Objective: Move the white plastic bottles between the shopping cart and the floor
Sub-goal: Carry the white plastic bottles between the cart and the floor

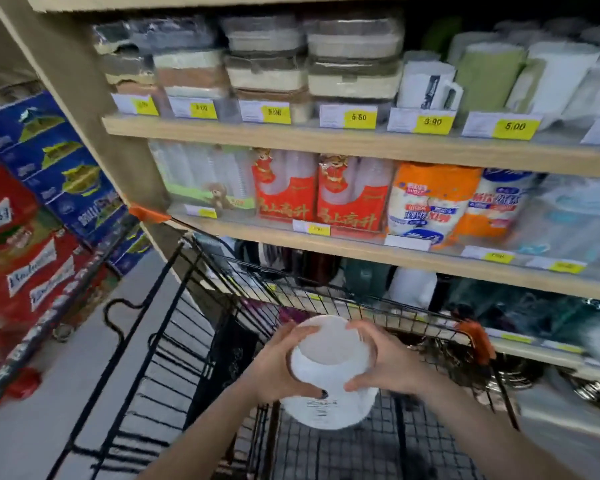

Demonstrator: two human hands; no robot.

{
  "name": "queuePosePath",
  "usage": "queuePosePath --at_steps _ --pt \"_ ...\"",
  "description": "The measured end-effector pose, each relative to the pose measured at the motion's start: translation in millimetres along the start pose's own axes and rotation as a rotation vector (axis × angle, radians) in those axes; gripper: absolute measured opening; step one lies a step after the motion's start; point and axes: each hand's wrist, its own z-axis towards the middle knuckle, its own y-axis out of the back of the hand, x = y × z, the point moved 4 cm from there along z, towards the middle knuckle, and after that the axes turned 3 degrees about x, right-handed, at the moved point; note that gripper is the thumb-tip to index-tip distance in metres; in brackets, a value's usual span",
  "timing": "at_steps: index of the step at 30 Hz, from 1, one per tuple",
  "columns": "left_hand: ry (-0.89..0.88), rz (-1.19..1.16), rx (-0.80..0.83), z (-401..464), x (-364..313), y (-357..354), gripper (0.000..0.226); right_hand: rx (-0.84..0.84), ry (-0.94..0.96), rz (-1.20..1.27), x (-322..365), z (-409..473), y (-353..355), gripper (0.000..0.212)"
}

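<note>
Two hands held one white plastic bottle (331, 372) over the black wire shopping cart (174, 341), above the cart's basket and near its right rim. Far left: stacked red cartons (25, 268) and blue cartons (56, 164) stood beside the pale floor (66, 368). A black rail (49, 317) ran diagonally in front of the cartons. Left hand (278, 365) gripped the bottle's left side, fingers curled over its upper edge, thumb low against the wall. Bottle was tilted, its broad flat end toward the camera; some dark print showed on its lower part, too blurred to read. Right hand (387, 363) gripped the bottle's right side in a like manner, fingers on top, thumb below. Orange corner cap (477, 336) sat on the cart's far right corner. Behind the cart, wooden shelves (291, 136) carried stacked lidded boxes (264, 60) on the upper board, red cup packs (317, 188) and orange-and-white packs (430, 199) on the middle board, with yellow price tags (359, 117) along the shelf edges. White mugs (426, 86) stood toward the upper board's right end. Frame was motion-blurred.
</note>
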Motion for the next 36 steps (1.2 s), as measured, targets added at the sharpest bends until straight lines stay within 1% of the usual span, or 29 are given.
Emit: queuePosePath --at_steps 2,4,8,11,16,19,22,26,29,31,34,36 --pt "0.003 0.104 0.082 12 25 7 0.102 -0.032 -0.045 -0.018 0 17 -15 0.092" --pt "-0.015 0.178 0.133 25 45 7 0.105 -0.057 -0.082 -0.037 -5 35 -29 0.093" --pt "-0.049 0.238 0.159 57 87 -1 0.109 -0.103 -0.154 -0.031 -30 78 -52 0.091" --pt "-0.047 0.347 0.205 84 119 -14 0.108 -0.121 -0.185 -0.039 -57 115 -69 0.093" --pt "-0.021 0.443 0.226 126 181 -46 0.106 -0.151 -0.256 0.013 -116 171 -103 0.097" --pt "-0.072 0.474 0.219 138 215 -69 0.105 -0.125 -0.275 0.022 -147 193 -125 0.095" --pt "-0.063 0.421 0.171 139 239 -81 0.102 -0.144 -0.278 0.022 -158 202 -139 0.092" --pt "-0.069 0.46 0.161 132 242 -80 0.104 -0.124 -0.21 -0.009 -151 196 -139 0.087" --pt "-0.007 0.549 0.227 131 229 -72 0.105 -0.046 -0.155 -0.136 -141 185 -126 0.092" --pt "0.048 0.575 0.287 130 212 -62 0.101 0.003 -0.186 -0.165 -134 169 -112 0.096" --pt "0.082 0.553 0.339 128 163 -43 0.084 0.045 -0.26 -0.146 -117 130 -82 0.09" --pt "0.018 0.577 0.318 127 120 -36 0.067 0.055 -0.345 -0.144 -110 98 -60 0.08"
